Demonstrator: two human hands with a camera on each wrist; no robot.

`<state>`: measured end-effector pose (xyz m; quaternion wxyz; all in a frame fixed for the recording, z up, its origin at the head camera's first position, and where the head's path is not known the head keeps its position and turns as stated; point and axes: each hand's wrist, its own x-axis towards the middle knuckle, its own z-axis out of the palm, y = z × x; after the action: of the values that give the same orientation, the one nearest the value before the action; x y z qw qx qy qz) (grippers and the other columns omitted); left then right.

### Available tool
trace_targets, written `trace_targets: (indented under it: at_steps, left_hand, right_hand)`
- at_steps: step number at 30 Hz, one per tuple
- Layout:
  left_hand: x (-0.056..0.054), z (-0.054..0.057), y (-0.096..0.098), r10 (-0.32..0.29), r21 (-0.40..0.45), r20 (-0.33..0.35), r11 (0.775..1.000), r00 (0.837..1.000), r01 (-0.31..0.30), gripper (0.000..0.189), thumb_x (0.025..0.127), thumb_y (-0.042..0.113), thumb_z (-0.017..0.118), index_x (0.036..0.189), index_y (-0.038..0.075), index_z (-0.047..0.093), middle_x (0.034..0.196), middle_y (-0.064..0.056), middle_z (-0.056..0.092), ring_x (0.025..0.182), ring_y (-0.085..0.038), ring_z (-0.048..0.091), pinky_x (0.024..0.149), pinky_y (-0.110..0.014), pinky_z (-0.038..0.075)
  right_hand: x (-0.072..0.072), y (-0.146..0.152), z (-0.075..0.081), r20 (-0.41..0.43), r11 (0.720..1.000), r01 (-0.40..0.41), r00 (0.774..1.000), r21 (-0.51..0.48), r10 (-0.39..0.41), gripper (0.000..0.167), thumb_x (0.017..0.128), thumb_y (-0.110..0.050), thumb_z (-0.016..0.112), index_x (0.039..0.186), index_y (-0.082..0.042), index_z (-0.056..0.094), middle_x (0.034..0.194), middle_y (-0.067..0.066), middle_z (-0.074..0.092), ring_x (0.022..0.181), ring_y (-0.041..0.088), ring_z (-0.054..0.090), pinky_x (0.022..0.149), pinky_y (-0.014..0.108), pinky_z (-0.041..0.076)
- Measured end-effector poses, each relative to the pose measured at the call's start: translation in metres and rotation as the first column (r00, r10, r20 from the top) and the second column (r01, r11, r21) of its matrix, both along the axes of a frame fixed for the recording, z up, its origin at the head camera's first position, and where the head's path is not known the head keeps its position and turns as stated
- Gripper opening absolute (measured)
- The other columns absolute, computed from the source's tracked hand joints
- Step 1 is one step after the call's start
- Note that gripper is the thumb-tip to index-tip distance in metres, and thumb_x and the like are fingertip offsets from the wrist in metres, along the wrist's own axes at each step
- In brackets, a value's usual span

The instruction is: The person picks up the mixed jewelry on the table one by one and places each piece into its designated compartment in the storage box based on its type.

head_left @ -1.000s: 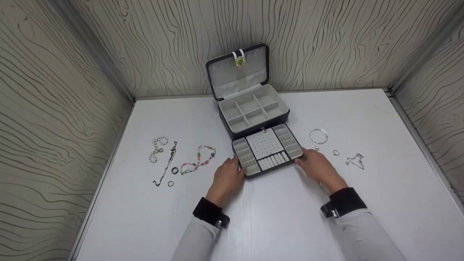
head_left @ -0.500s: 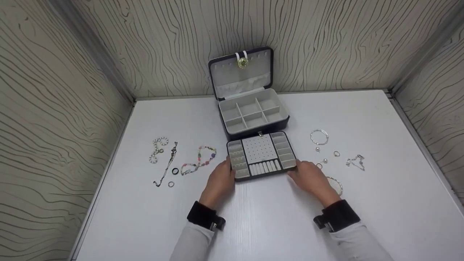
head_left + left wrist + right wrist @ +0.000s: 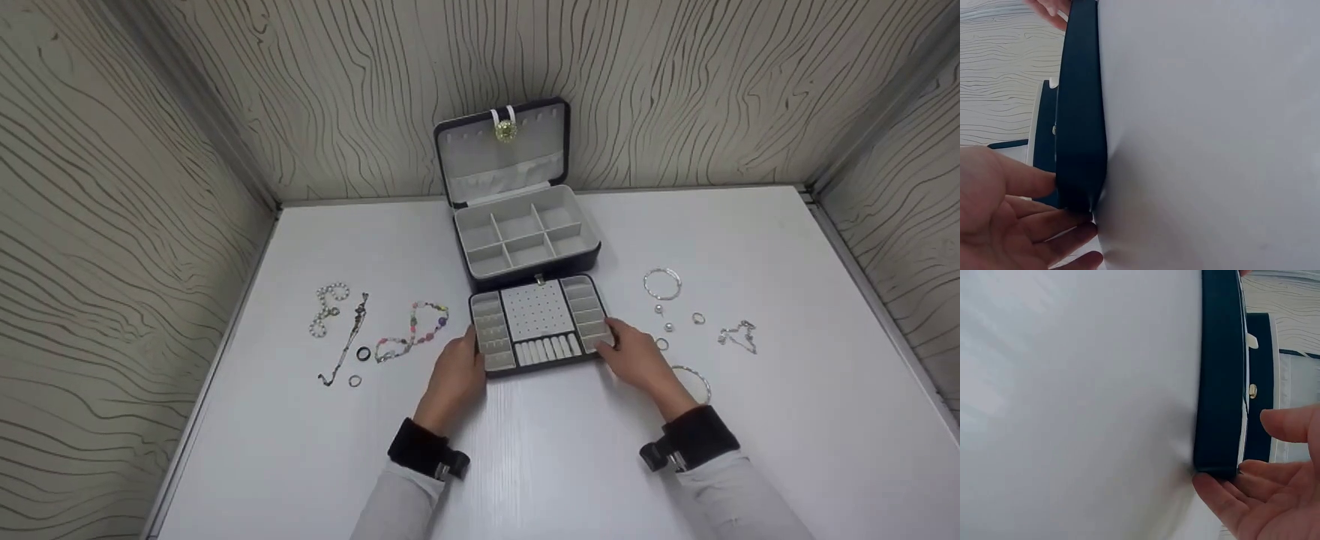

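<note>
A dark-sided jewelry tray point(image 3: 536, 306) lies in front of the open jewelry box point(image 3: 577, 262) in the head view. It has small side compartments, a dotted panel and a row of ring rolls. My left hand point(image 3: 454, 375) grips its left end; in the left wrist view the thumb rests on the upper edge, with fingers at the side. At the right end is my right hand point(image 3: 637, 361). Its fingers point(image 3: 1219, 495) touch the tray's corner in the right wrist view, and the thumb stands off the tray, raised.
Left of the tray lie a pearl bracelet point(image 3: 321, 309), a thin chain point(image 3: 349, 341), a colored bead bracelet point(image 3: 427, 335) and a black ring point(image 3: 364, 353). To the right are a bangle point(image 3: 679, 286), pearl studs point(image 3: 669, 327), a silver chain point(image 3: 742, 343) and another bangle point(image 3: 706, 384). A patterned wall stands behind.
Both hands have brought the tray slightly left and toward me, turning it straighter. Since half a second ago, my right hand has shifted a little up along its end. The box stays in place.
</note>
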<state>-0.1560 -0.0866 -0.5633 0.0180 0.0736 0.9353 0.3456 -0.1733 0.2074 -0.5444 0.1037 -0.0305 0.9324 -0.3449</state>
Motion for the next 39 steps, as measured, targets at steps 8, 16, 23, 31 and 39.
trace_targets:
  at_steps: [8,16,23,31,39]
  left_hand:
    - [-0.001,0.003,-0.002,0.083,0.059,0.007,0.995,0.996,-0.084,0.029,0.093,-0.003,0.044,0.119,-0.001,0.058,0.101,-0.021,0.067,0.095,-0.035,0.065,0.08,-0.048,0.052]
    - [-0.004,0.006,-0.005,0.149,0.049,0.05,0.987,0.988,-0.152,0.032,0.088,-0.006,0.052,0.119,-0.005,0.061,0.103,-0.021,0.068,0.095,-0.034,0.066,0.08,-0.047,0.052]
    - [-0.01,0.007,-0.007,0.169,0.044,0.071,0.984,0.983,-0.172,0.029,0.09,-0.004,0.052,0.117,-0.006,0.062,0.103,-0.02,0.068,0.09,-0.031,0.066,0.077,-0.046,0.053]
    - [-0.019,0.002,-0.008,0.155,0.057,0.003,0.986,0.988,-0.155,0.038,0.091,0.0,0.057,0.129,-0.005,0.058,0.114,-0.023,0.065,0.104,-0.035,0.063,0.086,-0.048,0.051]
    - [-0.021,0.001,-0.008,0.17,0.098,0.012,0.981,0.985,-0.17,0.036,0.089,-0.003,0.056,0.124,0.001,0.064,0.107,-0.018,0.068,0.092,-0.026,0.064,0.077,-0.044,0.052]
  right_hand:
    - [0.011,-0.007,0.005,0.027,0.998,0.022,0.999,-0.065,-0.02,0.047,0.096,-0.015,0.056,0.133,0.013,0.05,0.126,0.03,0.058,0.118,0.044,0.054,0.098,0.053,0.043]
    - [0.022,-0.013,0.007,0.048,0.998,0.03,0.998,-0.046,-0.027,0.045,0.096,-0.016,0.057,0.13,0.012,0.054,0.12,0.03,0.061,0.109,0.04,0.062,0.091,0.049,0.049]
    - [0.024,-0.012,0.006,0.049,0.998,0.013,0.999,-0.059,-0.01,0.047,0.096,-0.016,0.058,0.134,0.011,0.05,0.122,0.032,0.059,0.11,0.041,0.061,0.093,0.05,0.048]
    - [0.024,-0.009,0.005,0.066,0.999,0.011,0.998,-0.051,-0.007,0.05,0.097,-0.018,0.059,0.14,0.004,0.047,0.123,0.029,0.06,0.111,0.039,0.061,0.093,0.051,0.048]
    - [0.025,-0.008,0.004,0.043,0.999,0.017,0.999,-0.042,-0.016,0.049,0.096,-0.016,0.059,0.137,0.009,0.048,0.119,0.028,0.062,0.108,0.038,0.063,0.092,0.05,0.049]
